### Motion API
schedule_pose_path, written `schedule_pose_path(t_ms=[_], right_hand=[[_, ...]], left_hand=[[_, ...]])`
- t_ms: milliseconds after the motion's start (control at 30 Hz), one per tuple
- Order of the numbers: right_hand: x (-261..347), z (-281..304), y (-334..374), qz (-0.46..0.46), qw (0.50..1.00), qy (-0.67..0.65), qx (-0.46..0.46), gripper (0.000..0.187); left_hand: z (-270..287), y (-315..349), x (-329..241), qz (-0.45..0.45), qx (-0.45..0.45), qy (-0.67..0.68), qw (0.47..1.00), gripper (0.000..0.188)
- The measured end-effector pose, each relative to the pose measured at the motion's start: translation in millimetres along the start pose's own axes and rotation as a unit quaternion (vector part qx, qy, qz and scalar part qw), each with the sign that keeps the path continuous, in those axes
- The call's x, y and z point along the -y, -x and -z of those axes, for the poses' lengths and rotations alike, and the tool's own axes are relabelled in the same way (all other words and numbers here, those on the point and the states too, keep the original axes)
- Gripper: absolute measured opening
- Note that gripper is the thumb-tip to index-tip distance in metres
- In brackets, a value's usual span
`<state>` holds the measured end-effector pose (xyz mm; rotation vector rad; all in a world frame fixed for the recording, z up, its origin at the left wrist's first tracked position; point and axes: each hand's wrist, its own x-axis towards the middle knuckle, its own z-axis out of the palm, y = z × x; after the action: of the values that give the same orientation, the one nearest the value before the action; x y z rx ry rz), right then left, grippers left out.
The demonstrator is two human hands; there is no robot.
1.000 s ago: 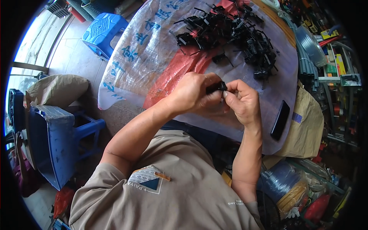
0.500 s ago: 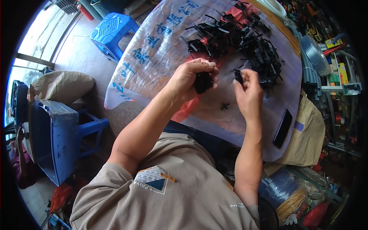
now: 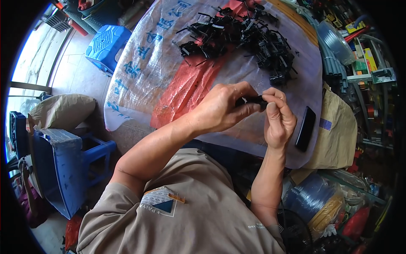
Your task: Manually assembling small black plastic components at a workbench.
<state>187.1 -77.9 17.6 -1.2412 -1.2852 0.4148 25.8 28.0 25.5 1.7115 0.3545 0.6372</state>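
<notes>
My left hand (image 3: pixel 222 106) is closed around black plastic pieces (image 3: pixel 253 100), most of them hidden by the fingers. Against their right end, my right hand (image 3: pixel 279 120) pinches with thumb and fingertips at a small dark part, and the two hands nearly touch. Both are over the near part of a table spread with a translucent woven plastic sheet (image 3: pixel 237 70) with a red stripe and blue writing. Beyond them lies a loose heap of black plastic parts (image 3: pixel 270 51) with thin strips sticking out.
Right of my right hand lies a black phone (image 3: pixel 305 129). A blue stool (image 3: pixel 108 44) stands at the far left, a blue plastic bin (image 3: pixel 65 169) at the near left. Crowded shelving (image 3: pixel 372 76) and a tan sack (image 3: pixel 334 139) border the table's right side.
My left hand has moved right and down toward my right hand. The hands were apart; now their fingers meet at the black pieces. My view has shifted slightly.
</notes>
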Motion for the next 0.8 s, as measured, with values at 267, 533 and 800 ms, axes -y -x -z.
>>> schedule_pose_path(t_ms=[267,533,800], right_hand=[[-4,-6,17,-0.047,0.998,-0.045,-0.022,0.015],[-6,-12,22,-0.125,0.976,-0.174,-0.037,0.014],[3,-15,13,-0.178,0.966,-0.186,0.003,0.016]], left_hand=[[-22,2,6,-0.114,-0.073,-0.06,0.989,0.012],[-37,7,12,-0.052,-0.134,-0.091,0.985,0.007],[-19,13,11,0.081,-0.131,0.182,0.971,0.011]])
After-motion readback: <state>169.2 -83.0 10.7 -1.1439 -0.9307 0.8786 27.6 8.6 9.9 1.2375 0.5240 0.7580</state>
